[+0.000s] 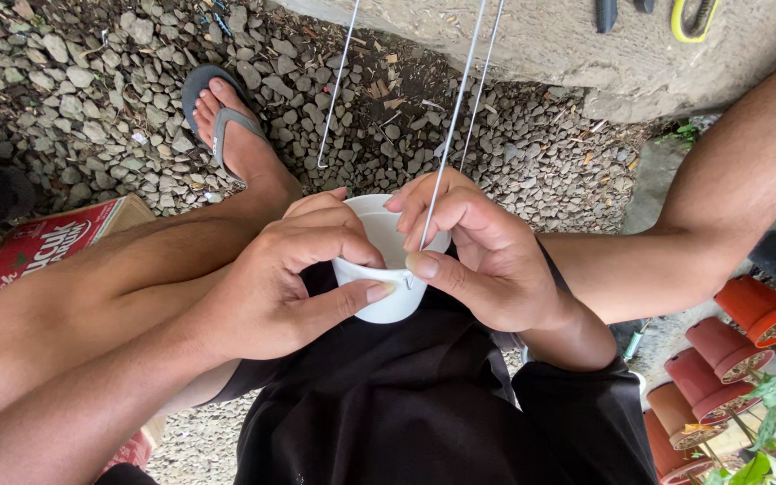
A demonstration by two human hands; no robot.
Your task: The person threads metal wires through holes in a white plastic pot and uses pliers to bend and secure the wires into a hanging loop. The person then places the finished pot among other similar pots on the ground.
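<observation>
Black cloth shorts [424,395] fill the bottom of the view, draped in soft folds over the lap, and just above them sits the small white plastic pot [386,260], round and smooth-walled, held between both hands over the thighs. Left hand [289,287] wraps the pot's near side, thumb pressed flat against the outer wall and the curled forefinger hooked over the rim. Right hand [487,256] touches the opposite rim, thumb and fingers pinched on a thin grey metal wire [446,144] whose lower end meets the pot's edge. That wire runs straight up out of the top of the view, with a second one [482,81] just beside it and a third [339,85] hanging apart to the left, its lower tip bent into a small hook. Under the hands lies loose grey gravel [92,99], rough and uneven, where a foot in a grey rubber flip-flop [222,121] rests. A rough concrete slab [586,49] borders the gravel at the top. A red printed cardboard box [38,256] sits at the left edge, and a row of terracotta-coloured plastic pots [729,346] with green leaves crowds the lower right corner. Open gravel between the knees gives the clearest room
</observation>
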